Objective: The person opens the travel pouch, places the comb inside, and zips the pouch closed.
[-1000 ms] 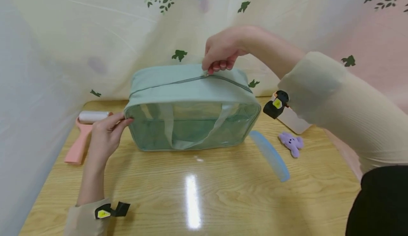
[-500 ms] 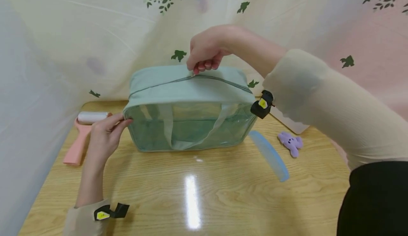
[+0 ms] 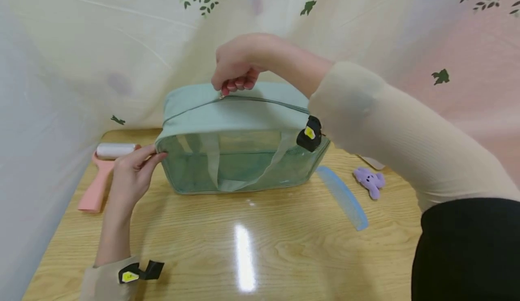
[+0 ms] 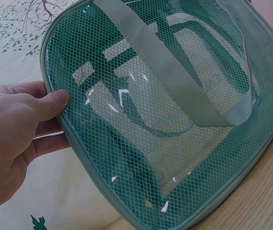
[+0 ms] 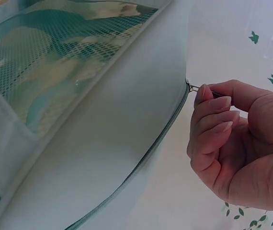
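One wood table (image 3: 300, 265), patterned cloth (image 3: 162, 34) behind, left fingers (image 4: 50, 143) tight on bag (image 3: 227, 118), right fingers (image 5: 207, 112) round zipper pull (image 5: 193, 88)

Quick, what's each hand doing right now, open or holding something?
Left hand: closed, gripping the green bag by its side edge.
Right hand: closed, pinching the zipper pull.

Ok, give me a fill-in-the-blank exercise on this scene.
On the green bag, the right hand pinches the pull of the ____.
In the head view, the left hand holds the bag's ____ end.
The comb is colored ____.
In that view, the purple toy lies to the comb's ____.
Missing words: zipper; left; blue; right.
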Demonstrator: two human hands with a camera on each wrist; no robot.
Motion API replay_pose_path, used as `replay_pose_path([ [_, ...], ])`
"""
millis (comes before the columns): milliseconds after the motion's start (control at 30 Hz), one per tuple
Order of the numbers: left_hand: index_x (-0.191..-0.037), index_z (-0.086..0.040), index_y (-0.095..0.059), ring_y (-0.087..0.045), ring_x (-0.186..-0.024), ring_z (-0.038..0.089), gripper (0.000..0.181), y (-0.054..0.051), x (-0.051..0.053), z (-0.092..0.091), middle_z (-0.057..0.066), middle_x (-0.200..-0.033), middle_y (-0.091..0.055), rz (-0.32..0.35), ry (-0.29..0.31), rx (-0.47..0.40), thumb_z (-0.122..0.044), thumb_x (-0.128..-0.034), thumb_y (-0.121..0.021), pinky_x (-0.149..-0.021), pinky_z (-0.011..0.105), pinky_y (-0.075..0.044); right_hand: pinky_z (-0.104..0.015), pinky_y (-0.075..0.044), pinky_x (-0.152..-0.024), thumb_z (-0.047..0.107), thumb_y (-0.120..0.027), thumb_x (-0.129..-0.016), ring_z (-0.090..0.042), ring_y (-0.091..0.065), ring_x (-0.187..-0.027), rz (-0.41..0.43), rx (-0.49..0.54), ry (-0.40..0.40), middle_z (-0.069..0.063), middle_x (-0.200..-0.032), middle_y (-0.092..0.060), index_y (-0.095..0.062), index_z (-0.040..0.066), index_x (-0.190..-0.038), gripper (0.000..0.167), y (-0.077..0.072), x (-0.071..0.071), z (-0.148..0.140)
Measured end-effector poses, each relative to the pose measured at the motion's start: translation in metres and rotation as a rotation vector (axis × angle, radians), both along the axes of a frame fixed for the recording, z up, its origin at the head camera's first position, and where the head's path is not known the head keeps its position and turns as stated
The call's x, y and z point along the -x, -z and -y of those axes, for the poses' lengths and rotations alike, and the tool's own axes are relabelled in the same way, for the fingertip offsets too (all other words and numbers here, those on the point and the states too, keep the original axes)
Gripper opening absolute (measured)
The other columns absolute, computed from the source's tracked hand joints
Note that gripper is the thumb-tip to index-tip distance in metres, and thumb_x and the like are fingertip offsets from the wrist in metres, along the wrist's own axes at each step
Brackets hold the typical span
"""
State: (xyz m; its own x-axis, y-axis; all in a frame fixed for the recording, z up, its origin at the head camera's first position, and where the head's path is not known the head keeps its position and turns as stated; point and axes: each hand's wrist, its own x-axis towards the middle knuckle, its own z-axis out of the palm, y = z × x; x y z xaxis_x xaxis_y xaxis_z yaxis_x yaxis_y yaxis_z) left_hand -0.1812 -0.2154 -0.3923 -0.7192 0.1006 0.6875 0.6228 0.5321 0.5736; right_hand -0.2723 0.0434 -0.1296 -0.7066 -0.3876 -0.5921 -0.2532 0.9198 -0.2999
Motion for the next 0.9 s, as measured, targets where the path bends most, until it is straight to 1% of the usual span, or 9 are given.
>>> replay_pose_path([
  [67,-0.100,-0.002,-0.080,-0.033,-0.046,-0.005,0.021,0.000,0.000,0.000,0.014,-0.076,-0.075,-0.005,0.002,0.003,0.012,-0.0862,-0.074,-0.056,0.014,-0.033,-0.021,-0.041,-0.055,0.020,-0.049,-0.101,-0.008,-0.040,-0.054,-0.004,0.003,0.009,0.007,-0.058,-0.047,-0.062,0.013,-0.076,0.028,0.000,0.000,0.005],
  [133,-0.100,-0.002,-0.080,-0.033,-0.046,-0.005,0.022,0.000,0.001,0.000,0.015,-0.076,-0.074,-0.011,0.003,-0.002,0.013,-0.0854,-0.074,-0.054,0.015,-0.032,-0.021,-0.040,-0.054,0.019,-0.049,-0.100,-0.008,-0.040,-0.054,-0.007,0.012,0.018,0.007,-0.058,-0.047,-0.062,0.014,-0.074,0.029,0.001,0.000,0.010],
  [267,-0.099,-0.002,-0.080,-0.035,-0.047,-0.004,0.023,0.001,0.001,0.000,0.017,-0.076,-0.074,-0.010,-0.006,-0.015,0.014,-0.0844,-0.074,-0.056,0.014,-0.033,-0.021,-0.039,-0.053,0.017,-0.049,-0.097,-0.009,-0.039,-0.053,-0.016,0.025,0.013,0.007,-0.057,-0.047,-0.061,0.014,-0.069,0.031,0.003,-0.002,0.022],
  [433,-0.101,-0.002,-0.080,-0.037,-0.049,-0.005,0.023,0.002,0.001,0.001,0.016,-0.078,-0.075,-0.006,-0.001,-0.015,0.014,-0.0848,-0.074,-0.058,0.012,-0.034,-0.021,-0.040,-0.054,0.017,-0.048,-0.097,-0.009,-0.039,-0.054,-0.016,0.000,-0.007,0.007,-0.058,-0.047,-0.060,0.016,-0.068,0.031,0.003,-0.002,0.035],
  [567,-0.102,-0.002,-0.080,-0.037,-0.050,-0.005,0.023,0.000,0.002,0.000,0.014,-0.078,-0.075,-0.012,0.010,-0.007,0.013,-0.0853,-0.074,-0.058,0.012,-0.034,-0.021,-0.040,-0.054,0.019,-0.050,-0.098,-0.009,-0.040,-0.054,-0.004,-0.014,0.003,0.007,-0.059,-0.047,-0.060,0.016,-0.070,0.030,0.003,0.000,0.041],
  [733,-0.104,-0.002,-0.080,-0.036,-0.047,-0.003,0.023,-0.001,0.003,-0.002,0.016,-0.080,-0.075,0.010,0.015,-0.019,0.012,-0.0874,-0.072,-0.064,0.012,-0.036,-0.021,-0.039,-0.053,0.018,-0.047,-0.098,-0.009,-0.039,-0.053,0.002,-0.033,0.018,0.007,-0.058,-0.046,-0.058,0.015,-0.069,0.031,0.004,0.001,0.049],
  [833,-0.103,-0.003,-0.080,-0.034,-0.045,-0.002,0.023,0.000,0.002,-0.001,0.015,-0.075,-0.073,0.019,0.007,-0.019,0.012,-0.0874,-0.072,-0.064,0.014,-0.035,-0.021,-0.039,-0.051,0.018,-0.045,-0.097,-0.009,-0.039,-0.052,0.005,-0.046,0.026,0.007,-0.057,-0.047,-0.056,0.015,-0.067,0.032,0.006,0.002,0.058],
  [900,-0.102,-0.003,-0.080,-0.033,-0.045,-0.002,0.023,0.001,0.002,0.000,0.014,-0.071,-0.071,0.018,-0.002,-0.020,0.012,-0.0869,-0.072,-0.062,0.015,-0.034,-0.021,-0.038,-0.050,0.016,-0.044,-0.096,-0.009,-0.039,-0.051,0.008,-0.051,0.034,0.007,-0.057,-0.047,-0.055,0.014,-0.067,0.032,0.008,0.002,0.065],
])
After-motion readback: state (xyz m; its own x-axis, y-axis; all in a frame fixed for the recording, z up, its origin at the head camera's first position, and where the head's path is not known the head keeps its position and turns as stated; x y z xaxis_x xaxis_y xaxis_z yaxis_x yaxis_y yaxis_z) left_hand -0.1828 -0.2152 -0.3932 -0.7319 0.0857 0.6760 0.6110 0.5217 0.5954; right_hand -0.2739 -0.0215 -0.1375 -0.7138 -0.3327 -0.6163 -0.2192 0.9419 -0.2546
